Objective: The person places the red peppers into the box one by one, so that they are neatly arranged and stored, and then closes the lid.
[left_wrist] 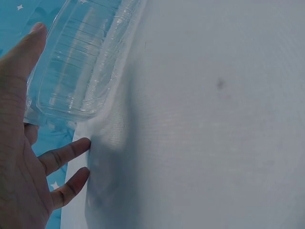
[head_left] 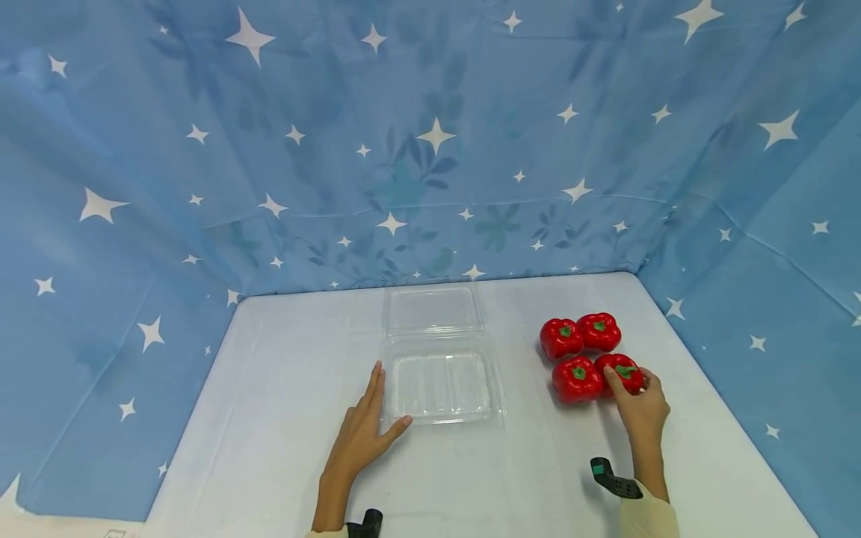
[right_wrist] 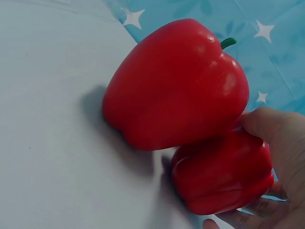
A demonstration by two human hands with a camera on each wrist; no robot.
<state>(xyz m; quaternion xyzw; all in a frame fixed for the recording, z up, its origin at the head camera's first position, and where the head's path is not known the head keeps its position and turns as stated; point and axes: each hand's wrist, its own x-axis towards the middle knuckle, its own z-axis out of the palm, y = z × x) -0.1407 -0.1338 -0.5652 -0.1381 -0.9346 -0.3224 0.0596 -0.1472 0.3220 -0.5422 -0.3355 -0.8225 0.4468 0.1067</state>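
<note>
Several red bell peppers with green stems stand grouped on the right of the table. My right hand grips the near right bell pepper, thumb on one side and fingers on the other. In the right wrist view that bell pepper sits beside a larger-looking bell pepper. My left hand lies at the left near corner of a clear plastic clamshell box, its fingers straight and its thumb along the front edge. The left wrist view shows the box between thumb and fingers.
The box's clear lid lies opened toward the back. Two bell peppers, one at the back left and one at the back right, stand behind the front ones. A blue starry cloth rises behind the white table.
</note>
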